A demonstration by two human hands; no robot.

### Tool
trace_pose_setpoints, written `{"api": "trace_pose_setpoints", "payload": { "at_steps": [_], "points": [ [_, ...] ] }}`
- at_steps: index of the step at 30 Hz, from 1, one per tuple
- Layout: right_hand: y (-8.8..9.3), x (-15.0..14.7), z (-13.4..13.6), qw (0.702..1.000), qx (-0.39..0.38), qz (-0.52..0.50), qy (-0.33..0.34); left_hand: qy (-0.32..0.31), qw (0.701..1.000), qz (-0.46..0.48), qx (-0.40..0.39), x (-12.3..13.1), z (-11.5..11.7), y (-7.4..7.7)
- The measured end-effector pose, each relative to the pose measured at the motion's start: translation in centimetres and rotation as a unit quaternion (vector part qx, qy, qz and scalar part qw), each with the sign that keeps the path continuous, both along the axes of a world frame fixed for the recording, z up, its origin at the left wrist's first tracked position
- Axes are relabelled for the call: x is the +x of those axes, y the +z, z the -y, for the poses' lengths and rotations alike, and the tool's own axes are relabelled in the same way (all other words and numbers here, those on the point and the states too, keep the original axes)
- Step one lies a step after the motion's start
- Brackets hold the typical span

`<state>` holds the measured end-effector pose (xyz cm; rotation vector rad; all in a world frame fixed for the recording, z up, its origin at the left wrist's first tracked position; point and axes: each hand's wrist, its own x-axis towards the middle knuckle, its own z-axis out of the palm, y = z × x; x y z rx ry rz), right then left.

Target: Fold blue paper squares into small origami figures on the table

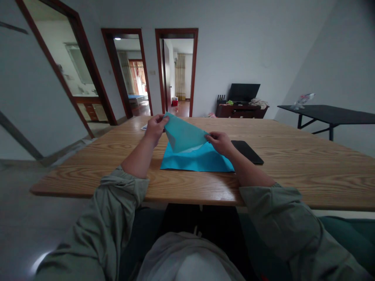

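Held up above the table is a light teal sheet of paper (pixel 186 136), which looks thin and slopes down to the right. My left hand (pixel 156 127) pinches its upper left corner between thumb and fingers. Its right corner is gripped by my right hand (pixel 219 141), which sits a little lower. Beneath the raised sheet, a brighter blue sheet (pixel 196 160) lies on the tabletop near the front edge, partly covered from view by the teal one. Both forearms reach over the table edge.
The wooden table (pixel 293 164) spreads wide before me. A black flat object (pixel 247 152) lies by my right forearm. Behind my left hand, a small white item (pixel 144 127) shows partly. Farther off stand a television (pixel 244 93) on a dark cabinet and a black table (pixel 331 113).
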<state>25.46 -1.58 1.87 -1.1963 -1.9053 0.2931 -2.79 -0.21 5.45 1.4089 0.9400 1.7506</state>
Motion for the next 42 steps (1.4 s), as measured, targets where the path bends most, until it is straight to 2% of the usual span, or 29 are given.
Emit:
{"api": "trace_pose_setpoints", "payload": {
  "at_steps": [5, 14, 19, 21, 23, 25, 27, 29, 31, 33, 35, 37, 42],
  "points": [
    [-0.1, 0.1, 0.0, 1.000, 0.004, -0.002, 0.012, -0.009, 1.000, -0.020, 0.011, -0.2, -0.1, -0.1],
    [0.4, -0.2, 0.2, 0.999, 0.016, -0.036, 0.028, 0.071, 0.996, -0.059, 0.010, -0.4, -1.1, -0.7],
    [0.7, -0.2, 0.3, 0.997, 0.035, -0.065, 0.007, 0.100, 0.992, -0.068, -0.021, -0.5, -1.2, -0.7],
    [0.8, -0.1, 0.5, 0.996, 0.053, -0.074, -0.026, 0.150, 0.983, -0.110, 0.003, -0.6, -0.9, -0.6],
    [0.9, 0.0, 0.7, 0.991, 0.073, -0.084, -0.070, 0.211, 0.959, -0.179, 0.065, -0.5, -0.1, -0.5],
    [1.1, -0.1, 1.0, 0.985, 0.098, -0.083, -0.116, 0.227, 0.930, -0.255, 0.139, 0.4, 1.0, -0.3],
    [1.3, -0.4, 1.3, 0.978, 0.127, -0.067, -0.149, 0.173, 0.917, -0.309, 0.184, 1.9, 2.2, -0.3],
    [1.3, -1.1, 1.8, 0.977, 0.147, -0.049, -0.149, 0.093, 0.922, -0.328, 0.185, 3.9, 3.1, -0.5],
    [1.3, -1.9, 2.3, 0.981, 0.154, -0.036, -0.113, 0.015, 0.940, -0.316, 0.125, 5.8, 3.4, -0.9],
    [1.1, -3.0, 2.7, 0.986, 0.154, -0.016, -0.062, -0.044, 0.969, -0.243, 0.021, 7.0, 3.2, -1.3],
    [0.8, -4.0, 3.2, 0.989, 0.148, 0.001, -0.008, -0.073, 0.984, -0.145, -0.077, 7.3, 2.8, -1.7],
    [0.5, -4.7, 3.5, 0.990, 0.138, 0.009, 0.036, -0.078, 0.985, -0.073, -0.136, 7.0, 2.3, -2.0],
    [0.1, -5.3, 3.8, 0.990, 0.084, -0.035, 0.107, -0.104, 0.981, -0.048, -0.156, 6.4, 1.7, -2.5]
  ]
}}
